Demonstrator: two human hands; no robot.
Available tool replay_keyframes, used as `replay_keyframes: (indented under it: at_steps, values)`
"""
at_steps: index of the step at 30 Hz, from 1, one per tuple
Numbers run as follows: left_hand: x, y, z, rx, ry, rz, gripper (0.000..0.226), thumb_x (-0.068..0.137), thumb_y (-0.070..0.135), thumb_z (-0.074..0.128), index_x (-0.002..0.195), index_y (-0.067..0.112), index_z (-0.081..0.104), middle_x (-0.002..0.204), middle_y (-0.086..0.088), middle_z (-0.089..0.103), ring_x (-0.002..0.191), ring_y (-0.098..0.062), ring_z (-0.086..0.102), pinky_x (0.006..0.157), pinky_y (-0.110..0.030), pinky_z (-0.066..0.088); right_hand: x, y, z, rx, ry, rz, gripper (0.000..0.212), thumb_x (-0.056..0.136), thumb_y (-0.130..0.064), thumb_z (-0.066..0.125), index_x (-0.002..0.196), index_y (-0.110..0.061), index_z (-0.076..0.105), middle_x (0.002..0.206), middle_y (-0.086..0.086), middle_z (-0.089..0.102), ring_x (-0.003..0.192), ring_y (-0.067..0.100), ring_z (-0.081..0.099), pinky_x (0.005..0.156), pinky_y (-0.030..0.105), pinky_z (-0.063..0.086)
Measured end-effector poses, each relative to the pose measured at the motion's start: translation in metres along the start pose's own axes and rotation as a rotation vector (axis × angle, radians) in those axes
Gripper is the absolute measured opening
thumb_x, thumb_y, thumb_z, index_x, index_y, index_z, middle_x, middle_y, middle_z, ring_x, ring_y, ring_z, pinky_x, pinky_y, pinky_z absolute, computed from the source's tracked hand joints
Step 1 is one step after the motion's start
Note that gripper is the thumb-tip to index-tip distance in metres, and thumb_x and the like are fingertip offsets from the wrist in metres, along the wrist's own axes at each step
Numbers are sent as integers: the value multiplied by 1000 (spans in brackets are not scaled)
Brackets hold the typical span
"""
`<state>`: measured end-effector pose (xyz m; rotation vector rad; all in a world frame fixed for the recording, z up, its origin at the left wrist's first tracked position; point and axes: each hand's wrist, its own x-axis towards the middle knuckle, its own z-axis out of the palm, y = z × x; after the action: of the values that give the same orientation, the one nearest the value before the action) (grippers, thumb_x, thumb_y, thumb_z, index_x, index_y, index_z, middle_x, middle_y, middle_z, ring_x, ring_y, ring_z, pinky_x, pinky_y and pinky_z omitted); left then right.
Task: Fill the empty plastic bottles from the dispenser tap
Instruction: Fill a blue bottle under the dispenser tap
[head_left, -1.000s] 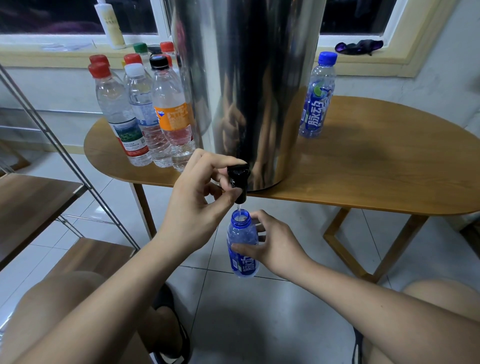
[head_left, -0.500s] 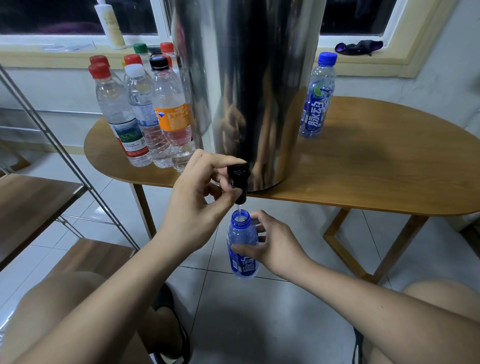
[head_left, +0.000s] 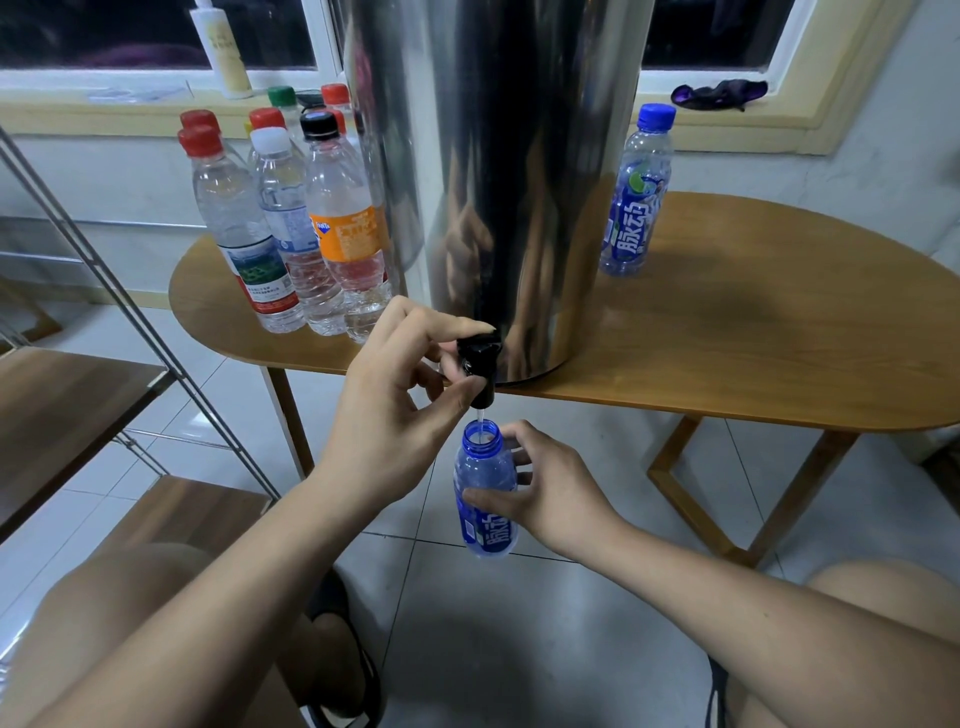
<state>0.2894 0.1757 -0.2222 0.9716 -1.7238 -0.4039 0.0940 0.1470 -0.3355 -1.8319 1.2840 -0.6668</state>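
A tall steel dispenser (head_left: 498, 171) stands on the wooden table (head_left: 753, 338), its black tap (head_left: 479, 366) over the front edge. My left hand (head_left: 400, 410) pinches the tap between forefinger and thumb. A thin stream of water runs from the tap into an uncapped blue bottle (head_left: 485, 491), which my right hand (head_left: 545, 491) grips upright just below the spout. A capped blue bottle (head_left: 635, 195) stands on the table right of the dispenser. Several capped clear bottles (head_left: 291, 228) stand in a cluster to its left.
A metal-framed shelf with wooden boards (head_left: 67, 405) stands at the left. The table's wooden legs (head_left: 727, 519) reach the tiled floor at the right. My knees show at the bottom corners. On the window sill lie a white bottle (head_left: 221, 49) and a dark cloth (head_left: 719, 93).
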Motion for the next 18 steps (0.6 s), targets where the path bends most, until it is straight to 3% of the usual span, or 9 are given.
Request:
replay_keyframes:
  at_steps: [18]
  values:
    - [0, 1, 0, 74, 15, 55, 49, 90, -9, 81, 124, 24, 69, 106, -6, 55, 85, -24, 65, 68, -38, 56, -2, -4, -1, 13, -6, 19, 67, 80, -51, 93, 133, -39, 54, 131, -18, 67, 115, 8, 66, 93, 25, 60]
